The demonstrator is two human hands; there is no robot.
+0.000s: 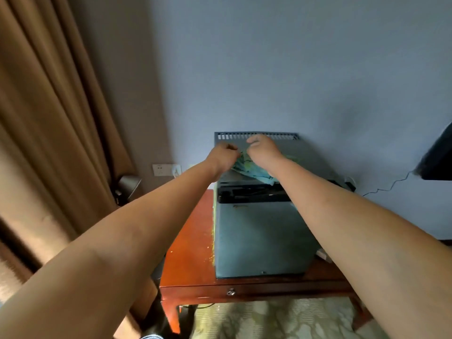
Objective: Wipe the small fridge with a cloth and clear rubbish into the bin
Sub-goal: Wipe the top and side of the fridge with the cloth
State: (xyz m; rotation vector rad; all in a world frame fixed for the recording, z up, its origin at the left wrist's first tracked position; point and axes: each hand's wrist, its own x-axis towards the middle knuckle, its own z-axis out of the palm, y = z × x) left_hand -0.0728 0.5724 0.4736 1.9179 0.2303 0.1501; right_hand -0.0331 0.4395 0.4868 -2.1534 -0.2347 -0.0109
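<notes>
Showing matt grey painted metal on small fridge [259, 231], slotted vent strip along its back edge. Lying crumpled on fridge top: soft teal printed cloth [254, 171]. Gleaming glossy red-brown lacquered wood on table [188, 260]. Hanging matt brown fabric curtain [49, 118].

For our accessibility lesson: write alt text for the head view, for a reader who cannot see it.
Two bare hands, left and right, grip a green cloth on top of a small grey fridge. The fridge stands on a reddish wooden table against a blue wall, beside brown curtains.
</notes>
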